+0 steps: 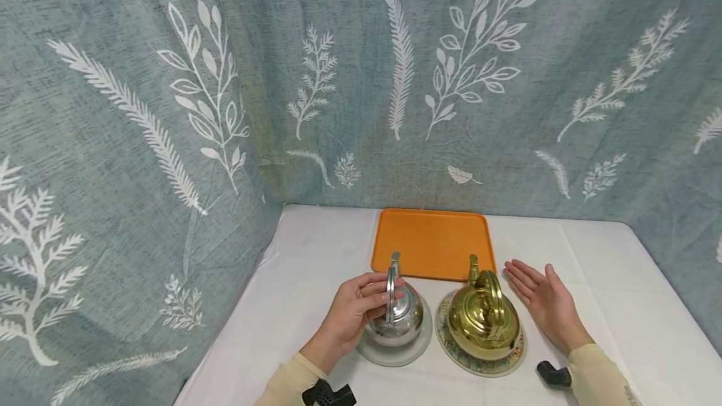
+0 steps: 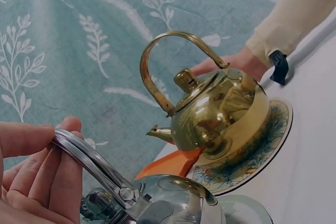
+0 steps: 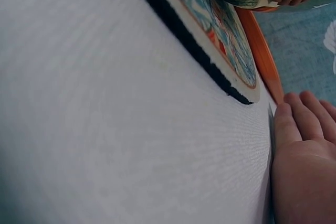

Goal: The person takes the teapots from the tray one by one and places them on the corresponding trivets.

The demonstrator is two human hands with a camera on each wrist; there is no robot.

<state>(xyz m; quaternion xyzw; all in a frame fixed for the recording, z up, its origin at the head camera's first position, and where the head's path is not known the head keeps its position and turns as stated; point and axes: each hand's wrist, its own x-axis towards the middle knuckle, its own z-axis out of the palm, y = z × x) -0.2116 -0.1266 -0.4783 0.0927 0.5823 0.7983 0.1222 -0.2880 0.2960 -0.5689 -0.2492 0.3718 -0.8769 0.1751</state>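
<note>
A silver kettle (image 1: 397,324) sits on a pale round coaster (image 1: 389,357). My left hand (image 1: 355,307) grips its raised handle; in the left wrist view the thumb and fingers (image 2: 65,187) close about the metal hoop (image 2: 89,158). To the right, a gold kettle (image 1: 479,324) stands on a patterned round coaster (image 1: 510,363), its handle up. My right hand (image 1: 547,302) lies beside the gold kettle with straight fingers and the palm turned upward, touching neither kettle. In the right wrist view that palm (image 3: 307,171) is bare.
Behind both kettles lies an orange tray (image 1: 434,240), its front edge near their spouts. A white cloth (image 1: 321,237) covers the table. Blue-green curtains (image 1: 350,80) with white leaf prints hang at the back and sides.
</note>
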